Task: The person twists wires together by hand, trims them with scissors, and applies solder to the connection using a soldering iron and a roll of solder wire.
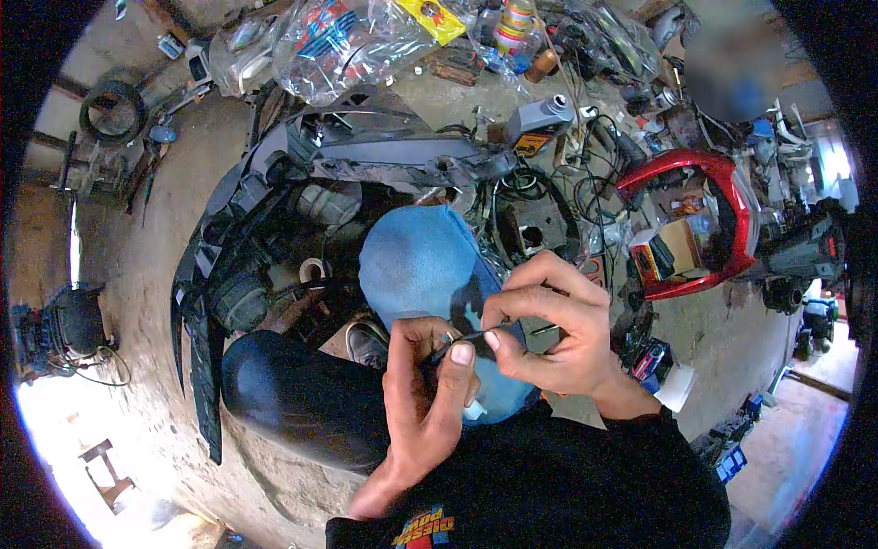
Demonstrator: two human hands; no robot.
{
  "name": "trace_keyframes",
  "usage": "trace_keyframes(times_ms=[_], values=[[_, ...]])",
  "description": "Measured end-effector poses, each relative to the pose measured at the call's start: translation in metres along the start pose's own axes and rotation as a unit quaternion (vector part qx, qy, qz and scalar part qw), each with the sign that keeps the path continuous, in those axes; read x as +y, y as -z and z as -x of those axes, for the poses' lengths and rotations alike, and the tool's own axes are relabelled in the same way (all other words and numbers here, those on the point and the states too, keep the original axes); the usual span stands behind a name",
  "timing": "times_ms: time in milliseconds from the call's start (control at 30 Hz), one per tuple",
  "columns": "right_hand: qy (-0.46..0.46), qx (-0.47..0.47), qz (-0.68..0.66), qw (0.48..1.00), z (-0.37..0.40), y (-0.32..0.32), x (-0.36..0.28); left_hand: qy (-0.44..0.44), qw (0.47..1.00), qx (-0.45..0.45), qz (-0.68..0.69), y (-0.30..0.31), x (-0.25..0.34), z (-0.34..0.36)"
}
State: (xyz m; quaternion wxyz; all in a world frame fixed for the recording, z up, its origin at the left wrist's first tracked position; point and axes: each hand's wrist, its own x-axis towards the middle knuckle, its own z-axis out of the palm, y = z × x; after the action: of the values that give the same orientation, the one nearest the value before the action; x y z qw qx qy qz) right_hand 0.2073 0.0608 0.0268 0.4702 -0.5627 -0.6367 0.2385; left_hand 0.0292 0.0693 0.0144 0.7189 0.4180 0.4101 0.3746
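Left hand (425, 389) had what looked like a thin dark wire (473, 337) pinched between thumb and fingers, and the right hand (558, 329) was pinching it just beside, right over the blue-clad knee (412, 261). My worry: too hard a tug could've snapped it, or a loose grip dropped it near that dark plastic panel (209, 393), where it'd be hard to spot.

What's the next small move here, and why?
Probably steady the dark strand with the left hand and shift the right hand's grip slightly along it. Both hands pinch it close together, above the blue-clad knee, with only a short stretch showing between them.
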Motion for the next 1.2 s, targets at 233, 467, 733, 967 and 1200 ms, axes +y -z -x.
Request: trace_keyframes(times_ms=[233,467,733,967,1200], values=[[-0.005,-0.012,-0.002,1.0,-0.001,0.004,0.0,-0.008,0.999,-0.011,-0.039,-0.001,0.0,-0.004],[-0.023,0.004,-0.032,0.999,0.005,-0.001,0.004,0.015,1.0,0.023,0.005,-0.006,0.001,-0.001],[0.006,0.041,-0.079,0.996,0.017,-0.01,0.017,-0.007,0.988,0.13,-0.082,-0.018,0.002,-0.002],[-0.342,0.338,0.077,0.873,0.184,-0.001,0.093,-0.014,0.99,0.111,-0.083,-0.032,-0.014,0.004],[-0.553,0.008,0.282,0.784,0.463,-0.037,0.166,0.044,0.991,-0.028,-0.12,-0.06,-0.043,0.013]])
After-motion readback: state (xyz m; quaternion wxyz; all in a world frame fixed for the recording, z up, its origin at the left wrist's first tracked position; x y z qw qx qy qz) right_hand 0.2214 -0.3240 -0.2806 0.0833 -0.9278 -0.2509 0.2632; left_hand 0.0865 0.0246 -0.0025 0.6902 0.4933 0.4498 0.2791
